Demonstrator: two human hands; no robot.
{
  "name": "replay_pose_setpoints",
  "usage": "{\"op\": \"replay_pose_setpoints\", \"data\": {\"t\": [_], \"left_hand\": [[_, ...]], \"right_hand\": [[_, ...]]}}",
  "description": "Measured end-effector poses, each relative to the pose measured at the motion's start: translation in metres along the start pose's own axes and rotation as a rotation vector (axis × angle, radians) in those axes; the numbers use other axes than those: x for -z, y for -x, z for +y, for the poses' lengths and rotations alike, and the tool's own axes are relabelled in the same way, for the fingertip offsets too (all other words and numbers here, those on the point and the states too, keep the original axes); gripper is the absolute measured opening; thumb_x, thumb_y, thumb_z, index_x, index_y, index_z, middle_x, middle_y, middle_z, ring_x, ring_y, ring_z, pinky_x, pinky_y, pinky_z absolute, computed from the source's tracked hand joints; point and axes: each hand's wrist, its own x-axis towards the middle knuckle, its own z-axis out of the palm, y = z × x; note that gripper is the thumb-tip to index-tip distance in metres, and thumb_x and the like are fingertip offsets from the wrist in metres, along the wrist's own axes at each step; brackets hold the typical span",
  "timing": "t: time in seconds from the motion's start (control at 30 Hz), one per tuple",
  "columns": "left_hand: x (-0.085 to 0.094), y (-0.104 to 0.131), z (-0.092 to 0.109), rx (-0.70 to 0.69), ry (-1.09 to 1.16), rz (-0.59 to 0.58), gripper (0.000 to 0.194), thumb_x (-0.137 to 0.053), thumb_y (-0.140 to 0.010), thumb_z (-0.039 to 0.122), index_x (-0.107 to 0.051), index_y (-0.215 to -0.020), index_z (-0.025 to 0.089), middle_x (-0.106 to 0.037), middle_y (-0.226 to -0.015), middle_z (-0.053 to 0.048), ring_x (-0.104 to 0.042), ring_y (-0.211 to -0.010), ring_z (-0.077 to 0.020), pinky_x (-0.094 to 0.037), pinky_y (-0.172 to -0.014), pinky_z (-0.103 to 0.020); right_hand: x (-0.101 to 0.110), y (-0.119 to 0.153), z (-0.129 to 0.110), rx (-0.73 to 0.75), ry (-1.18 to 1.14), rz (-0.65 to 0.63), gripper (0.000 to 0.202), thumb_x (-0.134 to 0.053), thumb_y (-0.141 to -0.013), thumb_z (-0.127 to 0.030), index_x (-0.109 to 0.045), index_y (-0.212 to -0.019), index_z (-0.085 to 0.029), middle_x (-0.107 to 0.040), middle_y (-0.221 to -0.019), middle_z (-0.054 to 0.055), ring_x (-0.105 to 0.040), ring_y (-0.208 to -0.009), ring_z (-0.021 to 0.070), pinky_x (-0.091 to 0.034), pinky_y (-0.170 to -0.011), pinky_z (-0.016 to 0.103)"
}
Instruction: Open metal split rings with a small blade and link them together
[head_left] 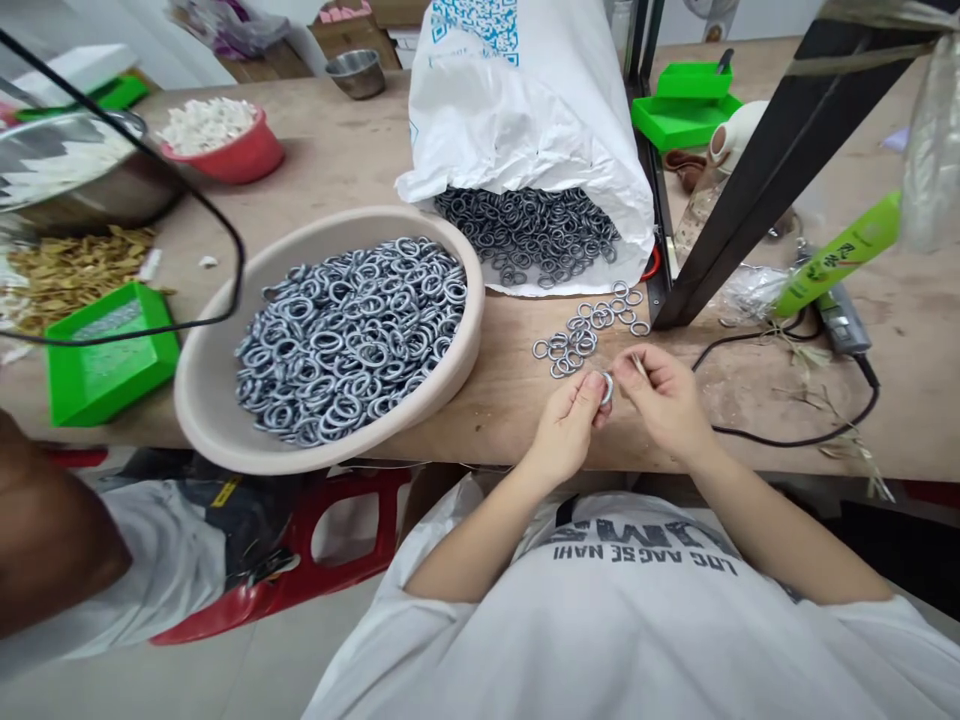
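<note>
Evidently, just right of centre in the frame, our left hand (574, 412) pinches a grey ring (608, 388) between its fingers, probably keeping its edge exposed towards our right hand (664, 395), whose fingers grip a thin piece (639, 366), with loose rings (582, 341) just above, presumably for easy reach.

Thin piece (639, 366) in right hand (665, 398) too small for identification, top of white sack (525, 115) beyond upper edge.

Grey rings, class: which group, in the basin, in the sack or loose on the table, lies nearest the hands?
The loose rings on the table, just beyond the left hand; those in the basin and sack lie farther.
</note>
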Motion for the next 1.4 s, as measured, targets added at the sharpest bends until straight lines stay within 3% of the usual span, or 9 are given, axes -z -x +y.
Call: {"op": "replay_pose_setpoints", "data": {"t": [0.3,0.5,0.7,0.87,1.0,1.07,1.17,1.3,1.4], "left_hand": [[0.004,-0.003,-0.005,0.064,0.221,0.045,0.039,-0.059,-0.092,0.049,-0.052,-0.071,0.016,-0.043,-0.061,0.004,-0.037,-0.056,-0.0075,-0.032,-0.057,-0.022],[0.005,-0.001,-0.002,0.089,0.269,0.016,0.041,-0.063,-0.089,0.051,-0.048,-0.070,0.017,-0.039,-0.063,0.005,-0.033,-0.054,-0.0064,-0.029,-0.053,-0.021],[0.019,0.022,0.023,0.093,-0.074,-0.390,0.038,-0.055,-0.094,0.049,-0.057,-0.074,0.016,-0.054,-0.064,0.000,-0.048,-0.059,-0.0101,-0.038,-0.058,-0.024],[0.047,0.018,0.036,-0.053,-0.176,-0.005,0.027,-0.058,-0.094,0.039,-0.070,-0.100,0.015,-0.073,-0.087,-0.008,-0.064,-0.084,-0.0162,-0.048,-0.086,-0.030],[0.065,0.003,0.022,0.045,0.026,0.176,0.036,-0.069,-0.086,0.039,-0.070,-0.113,0.015,-0.074,-0.087,-0.007,-0.066,-0.077,-0.0140,-0.053,-0.079,-0.028],[0.068,-0.002,0.011,0.137,0.147,0.231,0.031,-0.071,-0.082,0.037,-0.071,-0.103,0.013,-0.072,-0.085,-0.006,-0.064,-0.070,-0.0115,-0.054,-0.070,-0.025],[0.060,-0.007,-0.002,0.243,0.281,0.225,0.031,-0.072,-0.079,0.037,-0.069,-0.098,0.012,-0.068,-0.086,-0.004,-0.062,-0.066,-0.0098,-0.052,-0.060,-0.022],[0.034,-0.009,-0.011,0.302,0.347,0.108,0.040,-0.071,-0.080,0.051,-0.065,-0.091,0.013,-0.063,-0.080,-0.002,-0.054,-0.059,-0.0069,-0.040,-0.049,-0.018],[0.018,-0.007,-0.013,0.383,0.418,0.000,0.046,-0.071,-0.079,0.058,-0.058,-0.086,0.015,-0.057,-0.069,0.001,-0.045,-0.051,-0.0059,-0.032,-0.045,-0.018]], "right_hand": [[0.013,0.009,-0.022,0.302,0.537,-0.259,0.028,-0.052,-0.099,-0.037,-0.068,-0.083,-0.020,-0.063,-0.073,0.001,-0.056,-0.068,0.0135,-0.036,-0.066,0.027],[0.011,0.010,-0.019,0.286,0.586,-0.293,0.031,-0.051,-0.099,-0.039,-0.067,-0.081,-0.020,-0.061,-0.069,0.000,-0.055,-0.065,0.0129,-0.034,-0.063,0.027],[0.030,-0.026,0.018,-0.001,0.684,-0.047,0.047,-0.040,-0.100,-0.055,-0.059,-0.073,-0.020,-0.058,-0.065,0.000,-0.055,-0.064,0.0159,-0.035,-0.061,0.027],[0.012,-0.053,0.031,0.098,0.986,-0.164,0.032,-0.054,-0.095,-0.049,-0.064,-0.112,-0.025,-0.071,-0.103,0.005,-0.064,-0.089,0.0233,-0.040,-0.071,0.030],[-0.004,-0.068,0.035,0.101,1.199,-0.231,0.022,-0.060,-0.092,-0.036,-0.068,-0.107,-0.022,-0.067,-0.112,0.012,-0.063,-0.092,0.0262,-0.039,-0.069,0.032],[-0.003,-0.070,0.035,0.092,1.135,-0.198,0.018,-0.059,-0.093,-0.034,-0.069,-0.095,-0.020,-0.067,-0.103,0.012,-0.061,-0.087,0.0245,-0.039,-0.067,0.032],[0.000,-0.060,0.029,0.054,0.719,-0.195,0.024,-0.057,-0.094,-0.039,-0.065,-0.083,-0.019,-0.063,-0.080,0.004,-0.055,-0.071,0.0178,-0.039,-0.062,0.030],[-0.007,-0.028,0.016,-0.101,0.080,-0.213,0.028,-0.059,-0.093,-0.047,-0.066,-0.091,-0.020,-0.061,-0.074,-0.001,-0.052,-0.058,0.0125,-0.043,-0.056,0.027],[-0.011,-0.012,0.014,-0.089,0.022,-0.109,0.027,-0.064,-0.090,-0.047,-0.069,-0.092,-0.020,-0.059,-0.077,0.000,-0.057,-0.064,0.0138,-0.048,-0.061,0.029]]}}
